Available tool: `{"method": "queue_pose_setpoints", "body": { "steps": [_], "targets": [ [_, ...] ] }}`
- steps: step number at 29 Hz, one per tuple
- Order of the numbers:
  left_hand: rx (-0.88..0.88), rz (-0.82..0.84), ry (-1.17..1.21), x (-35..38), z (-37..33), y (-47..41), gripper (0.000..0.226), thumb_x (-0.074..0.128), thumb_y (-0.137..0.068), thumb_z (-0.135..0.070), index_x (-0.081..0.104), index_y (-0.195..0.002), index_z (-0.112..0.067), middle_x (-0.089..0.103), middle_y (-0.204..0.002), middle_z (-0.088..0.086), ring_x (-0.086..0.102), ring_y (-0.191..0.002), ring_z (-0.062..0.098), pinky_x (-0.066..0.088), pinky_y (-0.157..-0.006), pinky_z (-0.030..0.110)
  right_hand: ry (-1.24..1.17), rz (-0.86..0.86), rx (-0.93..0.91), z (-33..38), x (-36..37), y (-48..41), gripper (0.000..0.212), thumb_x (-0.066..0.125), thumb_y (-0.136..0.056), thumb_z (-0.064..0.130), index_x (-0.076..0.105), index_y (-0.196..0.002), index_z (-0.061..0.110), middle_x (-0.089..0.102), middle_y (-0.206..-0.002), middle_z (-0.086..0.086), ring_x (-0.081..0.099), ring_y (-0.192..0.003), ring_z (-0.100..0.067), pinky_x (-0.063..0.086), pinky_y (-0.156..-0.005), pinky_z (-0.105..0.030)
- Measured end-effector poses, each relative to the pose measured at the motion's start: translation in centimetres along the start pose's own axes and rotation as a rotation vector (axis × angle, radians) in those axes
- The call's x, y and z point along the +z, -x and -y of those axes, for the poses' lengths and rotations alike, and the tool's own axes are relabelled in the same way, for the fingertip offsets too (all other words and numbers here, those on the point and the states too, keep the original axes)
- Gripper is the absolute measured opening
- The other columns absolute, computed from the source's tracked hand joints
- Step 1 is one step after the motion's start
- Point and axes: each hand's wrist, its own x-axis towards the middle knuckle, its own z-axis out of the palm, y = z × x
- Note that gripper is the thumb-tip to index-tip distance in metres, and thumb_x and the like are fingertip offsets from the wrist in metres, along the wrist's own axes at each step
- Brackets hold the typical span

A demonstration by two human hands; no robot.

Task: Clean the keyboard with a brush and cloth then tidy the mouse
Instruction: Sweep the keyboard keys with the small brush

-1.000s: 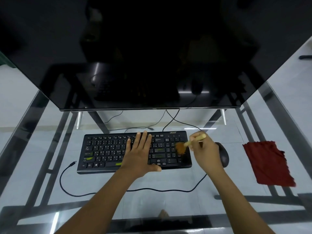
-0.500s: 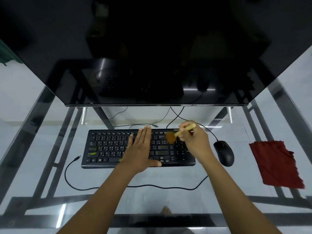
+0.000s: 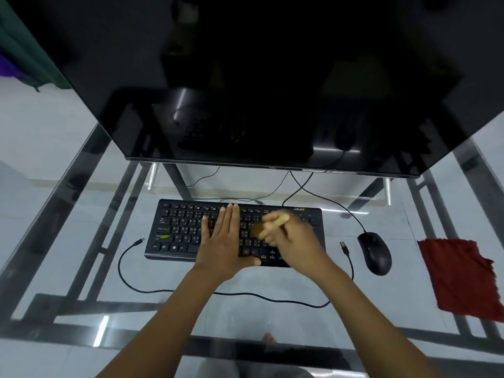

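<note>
- On the middle of the glass desk (image 3: 68, 214), just in front of the monitor (image 3: 259, 77), the black keyboard (image 3: 177, 227) is laid flat, its long side running across the view.
- Its middle keys are covered by the left hand (image 3: 223, 241), which is laid palm down with the fingers straight and close together; nothing is held in that grip.
- A brush (image 3: 275, 222) with a pale handle is held in the grip of the right hand (image 3: 297, 246), whose fingers are curled round the handle above the right half of the keyboard.
- The brown bristles are pointed towards the keys just beside the left hand; hand and brush are blurred, so contact with the keys cannot be told.
- The black mouse (image 3: 375, 253) is set on the desk to the right of the keyboard, apart from it, and its cord is led back under the monitor.
- Farther right, a red cloth (image 3: 461, 279) is spread on the desk, well apart from both hands.
- A loose black cable (image 3: 245, 294) is curved across the desk in front of the keyboard; one plug end is seen just left of the keyboard, the other between keyboard and mouse.
</note>
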Motion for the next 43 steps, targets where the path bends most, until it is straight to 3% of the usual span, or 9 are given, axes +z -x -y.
{"method": "queue_pose_setpoints", "body": {
  "steps": [5, 9, 16, 20, 23, 31, 33, 40, 43],
  "targets": [
    [0.027, -0.014, 0.001, 0.0, 1.2, 0.5, 0.131, 0.062, -0.067, -0.075, -0.02, -0.149, -0.014, -0.016, -0.16, -0.001, -0.018, -0.145, 0.014, -0.013, -0.115, 0.053, 0.054, -0.056, -0.149, 0.6, 1.0, 0.9, 0.012, 0.052, -0.098, 0.022, 0.063, -0.102, 0.019, 0.06, -0.099, 0.008, 0.058, -0.092, -0.003, 0.048, -0.082, -0.017],
    [0.018, -0.057, -0.013, 0.0, 2.5, 1.2, 0.132, 0.06, -0.064, -0.078, -0.016, -0.151, -0.013, -0.014, -0.16, 0.001, -0.018, -0.146, 0.016, -0.011, -0.116, 0.053, -0.143, 0.186, 0.057, 1.5, 1.3, 1.3, 0.013, 0.052, -0.098, 0.023, 0.062, -0.098, 0.016, 0.072, -0.083, -0.001, 0.069, -0.075, -0.009, 0.057, -0.073, -0.025],
    [-0.027, -0.101, 0.073, 0.1, 4.8, 2.8, 0.126, 0.053, -0.065, -0.081, -0.012, -0.151, -0.015, -0.012, -0.161, 0.0, -0.018, -0.146, 0.015, -0.009, -0.116, 0.052, -0.01, -0.195, 0.022, 0.4, 0.9, -0.7, 0.011, 0.055, -0.096, 0.017, 0.065, -0.094, 0.021, 0.066, -0.094, 0.002, 0.064, -0.086, -0.008, 0.051, -0.078, -0.023],
    [-0.121, -0.174, 0.181, -0.1, 6.3, 4.4, 0.125, 0.036, -0.064, -0.091, -0.006, -0.153, -0.013, -0.008, -0.161, 0.0, -0.015, -0.146, 0.012, -0.007, -0.116, 0.05, -0.15, -0.028, 0.143, 1.4, 1.3, -1.6, 0.011, 0.053, -0.098, 0.022, 0.063, -0.096, 0.018, 0.073, -0.085, 0.0, 0.071, -0.078, -0.011, 0.058, -0.083, -0.034],
    [-0.181, -0.214, 0.22, -0.1, 7.7, 5.5, 0.127, 0.029, -0.063, -0.095, -0.001, -0.153, -0.01, -0.004, -0.161, 0.002, -0.009, -0.147, 0.015, -0.003, -0.116, 0.052, -0.032, -0.168, 0.096, 1.5, 2.0, -2.0, 0.013, 0.052, -0.097, 0.017, 0.06, -0.091, 0.025, 0.068, -0.091, -0.001, 0.068, -0.083, -0.017, 0.057, -0.08, -0.038],
    [-0.158, -0.264, 0.262, -1.2, 12.6, 5.1, 0.124, 0.04, -0.065, -0.09, -0.005, -0.152, -0.015, 0.003, -0.162, 0.004, -0.005, -0.148, 0.016, -0.005, -0.117, 0.05, -0.017, -0.288, 0.07, 3.1, 3.3, -3.4, 0.005, 0.054, -0.097, 0.016, 0.057, -0.093, 0.018, 0.069, -0.084, 0.002, 0.065, -0.072, -0.006, 0.051, -0.067, -0.016],
    [-0.17, -0.23, 0.349, -1.0, 14.3, 4.8, 0.125, 0.045, -0.062, -0.089, -0.006, -0.152, -0.018, 0.009, -0.161, 0.004, -0.003, -0.148, 0.015, -0.006, -0.117, 0.046, -0.045, -0.233, 0.083, 3.2, 4.4, -3.8, 0.003, 0.054, -0.097, 0.015, 0.057, -0.095, 0.015, 0.07, -0.086, -0.004, 0.068, -0.076, -0.014, 0.056, -0.071, -0.022],
    [-0.262, -0.226, 0.431, -0.1, 14.9, 5.3, 0.124, 0.058, -0.058, -0.085, 0.0, -0.152, -0.028, 0.031, -0.154, -0.007, 0.017, -0.145, 0.03, 0.029, -0.108, 0.057, 0.072, -0.053, -0.091, 5.6, 7.9, -3.2, 0.011, 0.055, -0.095, 0.007, 0.06, -0.093, 0.016, 0.069, -0.089, 0.002, 0.066, -0.081, -0.009, 0.055, -0.073, -0.024],
    [-0.204, -0.27, 0.454, -0.7, 14.4, 5.4, 0.117, 0.058, -0.066, -0.079, 0.003, -0.153, -0.024, 0.035, -0.152, -0.008, 0.006, -0.144, 0.005, 0.023, -0.111, 0.054, 0.133, -0.165, -0.053, 5.9, 8.4, -3.8, 0.011, 0.056, -0.093, 0.004, 0.064, -0.094, 0.011, 0.062, -0.097, 0.0, 0.057, -0.089, 0.005, 0.046, -0.078, -0.014]
  ]
}}
